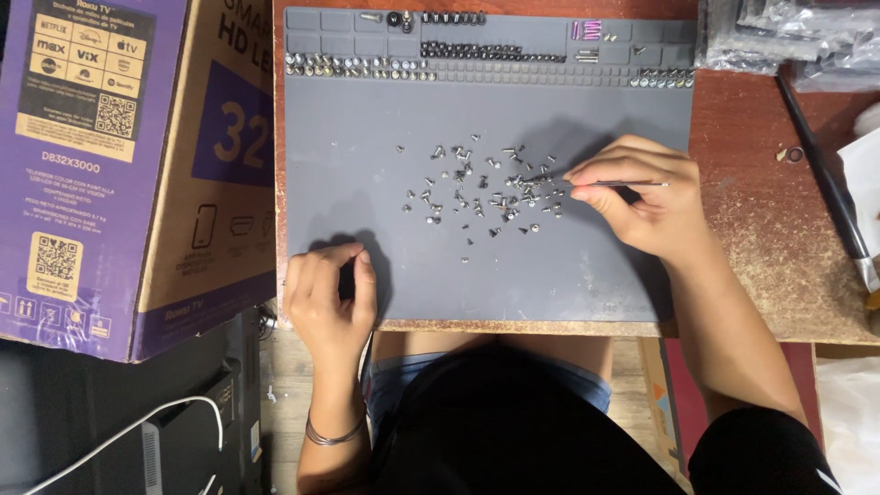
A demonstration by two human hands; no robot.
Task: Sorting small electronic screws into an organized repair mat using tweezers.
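Grey rubber is covering most of the wooden table [779,238]: one work mat [367,183] is lying flat, and a loose scatter of small silver screws [486,188] is sitting on its middle, too many and too small to count exactly, several dozen at a guess. The right hand [637,197] is resting on the right part of the mat, its thumb and fingers pressed together and pinching one thin pair of tweezers [605,184], whose tips are pointing left into the right edge of the scatter. The left hand [328,291] is sitting at the near left corner of the mat, well apart from the screws, fingers curled in with the fingertips close to the thumb; whether anything is pinched there I cannot tell. Along the far edge of the mat, small compartments are holding sorted rows of screws [357,65]: one silver row on the left, dark rows [490,50] in the middle, one short silver row on the right, plus a few pink pieces [587,29]. One purple cardboard box [110,165] is standing to the left of the mat. One long dark tool [825,174] is lying on the table to the right, and clear plastic bags [788,37] are piled at the far right corner.
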